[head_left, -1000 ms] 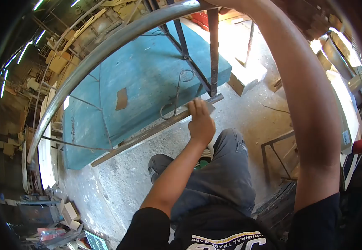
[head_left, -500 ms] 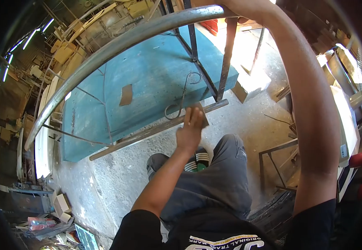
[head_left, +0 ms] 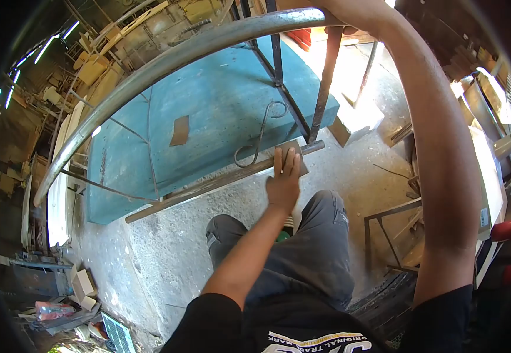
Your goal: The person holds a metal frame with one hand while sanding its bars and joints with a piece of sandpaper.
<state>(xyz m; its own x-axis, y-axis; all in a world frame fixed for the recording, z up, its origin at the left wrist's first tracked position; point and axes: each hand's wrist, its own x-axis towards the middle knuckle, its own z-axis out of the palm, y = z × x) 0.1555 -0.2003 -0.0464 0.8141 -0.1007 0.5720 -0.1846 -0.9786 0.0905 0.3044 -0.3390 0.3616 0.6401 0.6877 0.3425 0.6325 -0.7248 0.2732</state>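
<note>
My left hand (head_left: pixel 284 182) presses a small brown sheet (head_left: pixel 300 159), which looks like sandpaper, against the lower metal tube (head_left: pixel 220 180), near its right end. Its fingers lie together over the sheet. At the top edge, my right hand (head_left: pixel 349 16) is wrapped round the thick curved tube (head_left: pixel 173 57) of the same metal frame; part of this hand is cut off by the view. Flat dark bars (head_left: pixel 326 82) and a thin S-shaped scroll (head_left: pixel 261 132) join the lower tube just left of and above my left hand.
A blue slab-like surface (head_left: pixel 208 106) lies behind the frame, with a brown scrap (head_left: pixel 179 130) on it. A dark metal frame (head_left: pixel 368 241) stands on the concrete floor to the right. Cardboard (head_left: pixel 83 285) and debris lie at the lower left.
My left hand has slid left along the lower tube with the brown sheet, then back right. The frame appears slightly shifted right in view; my right hand stays on the curved tube.
</note>
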